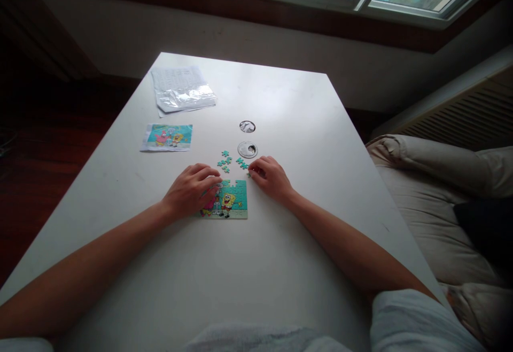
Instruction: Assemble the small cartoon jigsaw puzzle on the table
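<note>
A partly assembled jigsaw puzzle (pixel 239 198) with cartoon figures on a teal background lies flat on the white table, with gaps along its far edge. My left hand (pixel 191 187) rests over its left side, fingers loosely curved and lying on it, hiding that part of the picture. Just beyond the puzzle's far right corner, my right hand (pixel 269 177) has thumb and fingers pinched together. A small teal puzzle piece (pixel 249 174) shows at those fingertips, mostly hidden. Several loose puzzle pieces (pixel 225 163) are scattered past the far edge, between my hands.
A picture sheet (pixel 170 137) with the same cartoon lies to the left on the table (pixel 248 266). Behind it are papers in a clear plastic sleeve (pixel 182 90). Two round metal-rimmed fittings (pixel 247 149) are set in the tabletop. A beige sofa (pixel 412 202) stands at the right.
</note>
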The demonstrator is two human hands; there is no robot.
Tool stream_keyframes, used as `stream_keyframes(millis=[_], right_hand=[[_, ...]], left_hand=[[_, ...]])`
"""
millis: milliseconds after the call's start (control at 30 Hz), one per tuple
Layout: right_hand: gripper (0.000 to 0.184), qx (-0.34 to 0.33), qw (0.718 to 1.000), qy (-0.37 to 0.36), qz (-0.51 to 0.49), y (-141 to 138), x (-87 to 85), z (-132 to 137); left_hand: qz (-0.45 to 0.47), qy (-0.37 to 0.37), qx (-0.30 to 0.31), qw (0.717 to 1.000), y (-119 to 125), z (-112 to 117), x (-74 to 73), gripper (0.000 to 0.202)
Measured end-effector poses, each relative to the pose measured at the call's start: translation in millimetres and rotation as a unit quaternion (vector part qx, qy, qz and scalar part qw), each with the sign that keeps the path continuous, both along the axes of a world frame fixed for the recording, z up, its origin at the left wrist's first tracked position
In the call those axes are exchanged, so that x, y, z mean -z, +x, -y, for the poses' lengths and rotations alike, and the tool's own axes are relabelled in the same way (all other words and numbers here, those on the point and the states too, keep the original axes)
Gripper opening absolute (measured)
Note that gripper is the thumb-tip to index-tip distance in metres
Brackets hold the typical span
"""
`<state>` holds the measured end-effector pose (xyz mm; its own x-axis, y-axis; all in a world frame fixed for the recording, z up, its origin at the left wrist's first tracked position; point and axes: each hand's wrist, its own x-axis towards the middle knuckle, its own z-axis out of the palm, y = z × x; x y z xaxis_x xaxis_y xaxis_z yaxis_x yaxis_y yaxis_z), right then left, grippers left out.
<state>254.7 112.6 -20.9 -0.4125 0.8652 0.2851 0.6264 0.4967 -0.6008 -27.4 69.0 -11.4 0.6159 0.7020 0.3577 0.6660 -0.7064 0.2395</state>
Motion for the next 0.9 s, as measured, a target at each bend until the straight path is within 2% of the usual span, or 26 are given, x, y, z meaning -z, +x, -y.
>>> stream_keyframes(millis=[400, 900], right_hand=[[0.007, 0.0, 1.0, -0.003, 0.003, -0.1, -0.4, -0.4], [0.008, 0.008, 1.0, -0.009, 0.001, -0.7, -2.5, 0.3]], left_hand=[[-0.014, -0.028, 0.063, 0.997, 3.7, 2.6, -1.0, 0.03], [-0.015, -0.048, 0.074, 0.996, 3.6, 2.7, -0.6, 0.037]])
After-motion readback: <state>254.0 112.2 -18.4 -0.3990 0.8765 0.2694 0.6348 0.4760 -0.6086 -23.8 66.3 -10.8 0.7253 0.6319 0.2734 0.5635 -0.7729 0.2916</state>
